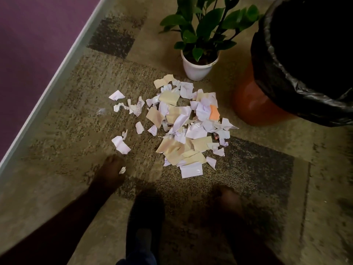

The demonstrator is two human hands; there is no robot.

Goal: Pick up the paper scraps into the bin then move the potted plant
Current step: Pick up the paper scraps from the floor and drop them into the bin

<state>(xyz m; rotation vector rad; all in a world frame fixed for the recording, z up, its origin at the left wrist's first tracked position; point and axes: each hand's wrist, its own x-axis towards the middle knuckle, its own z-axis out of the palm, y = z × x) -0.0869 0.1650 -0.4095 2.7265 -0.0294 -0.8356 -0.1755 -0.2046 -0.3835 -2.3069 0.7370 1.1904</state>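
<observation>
on the patchy brown carpet by a purple wall, blurred hands' grip cannot be told.

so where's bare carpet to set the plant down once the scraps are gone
Bare carpet lies left of the potted plant, along the wall. Crowded: the paper scraps fill the gap between pot and bin.

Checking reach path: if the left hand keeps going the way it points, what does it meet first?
Probably the white scrap lying apart at the pile's left edge, just past the left hand. A tiny scrap sits by the hand already. Blur makes depth uncertain.
</observation>
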